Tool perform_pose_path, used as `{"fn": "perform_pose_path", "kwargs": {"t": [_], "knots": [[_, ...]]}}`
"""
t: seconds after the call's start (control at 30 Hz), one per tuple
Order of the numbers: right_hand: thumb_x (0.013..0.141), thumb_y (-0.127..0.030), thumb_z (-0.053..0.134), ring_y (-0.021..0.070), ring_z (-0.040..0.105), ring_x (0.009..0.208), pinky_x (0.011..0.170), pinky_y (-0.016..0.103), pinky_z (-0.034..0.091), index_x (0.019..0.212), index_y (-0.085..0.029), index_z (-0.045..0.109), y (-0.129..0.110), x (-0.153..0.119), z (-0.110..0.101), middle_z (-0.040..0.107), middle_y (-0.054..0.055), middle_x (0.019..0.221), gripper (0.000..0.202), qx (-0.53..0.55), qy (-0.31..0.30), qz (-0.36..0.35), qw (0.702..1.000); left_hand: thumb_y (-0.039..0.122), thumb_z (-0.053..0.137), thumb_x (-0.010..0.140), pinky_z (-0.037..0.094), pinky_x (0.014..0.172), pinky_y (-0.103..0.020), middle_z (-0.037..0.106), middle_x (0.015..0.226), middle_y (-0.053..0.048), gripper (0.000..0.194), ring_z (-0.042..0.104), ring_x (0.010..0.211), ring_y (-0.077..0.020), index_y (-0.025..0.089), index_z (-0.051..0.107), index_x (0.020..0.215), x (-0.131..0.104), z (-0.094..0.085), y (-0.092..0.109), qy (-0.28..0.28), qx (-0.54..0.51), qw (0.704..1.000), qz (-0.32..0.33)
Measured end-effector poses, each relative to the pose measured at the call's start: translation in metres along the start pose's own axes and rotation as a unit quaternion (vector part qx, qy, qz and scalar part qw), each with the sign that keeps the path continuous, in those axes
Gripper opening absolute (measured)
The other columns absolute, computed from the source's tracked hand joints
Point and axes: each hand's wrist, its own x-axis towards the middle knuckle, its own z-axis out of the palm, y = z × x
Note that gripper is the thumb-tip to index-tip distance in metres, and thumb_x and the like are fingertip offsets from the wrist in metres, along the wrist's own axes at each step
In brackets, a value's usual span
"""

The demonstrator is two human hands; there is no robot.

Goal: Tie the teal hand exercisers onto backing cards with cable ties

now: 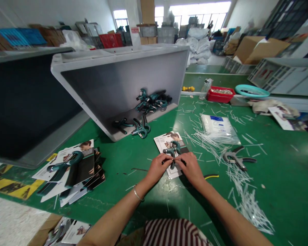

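Observation:
Near the middle of the bench, a teal pliers-like hand tool (173,147) with dark handles lies on a printed cardboard backing card (173,173). My left hand (158,167) and my right hand (191,167) meet over its handles, fingertips pinched closed and almost touching. Whatever small thing is between the fingertips is hidden. White cable ties (213,145) lie loose to the right, beside a clear bag of ties (218,128). A grey pliers-like tool (237,158) rests among them, and yellow-handled pliers (210,176) show partly behind my right forearm.
A grey crate (97,82) tipped on its side holds several teal tools (152,102). Carded tools (74,167) are stacked at the left. Farther back stand a red tray (220,95), a glass bottle (205,89) and a turquoise dish (252,91).

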Motion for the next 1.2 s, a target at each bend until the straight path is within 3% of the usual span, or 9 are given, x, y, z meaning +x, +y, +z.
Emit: {"fn": "perform_pose_path", "kwargs": {"t": [0.13,0.37,0.6,0.8,1.03,1.2], "knots": [[0.094,-0.031,0.057,0.0245,0.053,0.089,0.082,0.037,0.035,0.091,-0.022,0.067,0.003,0.002,0.0,0.069,0.005,0.089,0.013,-0.01,0.011,0.006,1.0,0.023,0.062,0.087,0.048,0.082,-0.029,0.07,0.092,-0.003,0.011,0.064,0.088,-0.0181,0.02,0.072,0.091,-0.002,0.0,0.0,0.01,-0.03,0.999,-0.022],[0.095,-0.024,0.055,0.0247,0.048,0.086,0.077,0.037,0.03,0.087,-0.019,0.069,-0.002,0.002,-0.019,0.067,0.009,0.084,0.017,-0.162,-0.053,-0.071,0.983,0.026,0.062,0.086,0.047,0.077,-0.027,0.07,0.09,-0.003,0.012,0.063,0.083,-0.0173,0.019,0.072,0.089,-0.003,0.005,-0.002,0.011,-0.048,0.998,-0.047],[0.095,-0.023,0.057,0.022,0.044,0.083,0.073,0.035,0.025,0.082,-0.018,0.067,-0.011,0.006,-0.019,0.065,0.007,0.079,0.017,-0.223,-0.043,-0.1,0.969,0.025,0.063,0.086,0.046,0.078,-0.028,0.069,0.089,-0.003,0.013,0.061,0.083,-0.0174,0.019,0.073,0.09,-0.004,0.005,-0.002,0.002,-0.062,0.997,-0.05],[0.095,-0.023,0.057,0.0229,0.043,0.084,0.074,0.036,0.025,0.081,-0.017,0.065,-0.015,0.007,-0.02,0.064,0.008,0.078,0.018,-0.245,-0.042,-0.134,0.959,0.024,0.064,0.085,0.045,0.081,-0.029,0.068,0.089,-0.004,0.011,0.061,0.086,-0.0182,0.02,0.073,0.088,-0.003,0.006,-0.001,-0.003,-0.05,0.998,-0.039],[0.094,-0.019,0.056,0.0231,0.043,0.083,0.073,0.036,0.025,0.079,-0.017,0.064,-0.012,0.006,-0.022,0.063,0.008,0.078,0.017,-0.268,-0.05,-0.126,0.954,0.025,0.064,0.085,0.045,0.079,-0.028,0.068,0.09,-0.003,0.012,0.061,0.085,-0.0176,0.018,0.073,0.09,-0.003,0.004,-0.004,-0.002,-0.09,0.994,-0.064],[0.093,-0.019,0.056,0.0234,0.044,0.083,0.072,0.036,0.025,0.079,-0.017,0.064,-0.012,0.007,-0.022,0.063,0.008,0.079,0.016,-0.274,-0.054,-0.13,0.951,0.025,0.065,0.085,0.045,0.081,-0.028,0.068,0.089,-0.003,0.011,0.061,0.086,-0.0176,0.019,0.073,0.089,-0.002,0.004,-0.002,-0.009,-0.071,0.996,-0.048]]}}
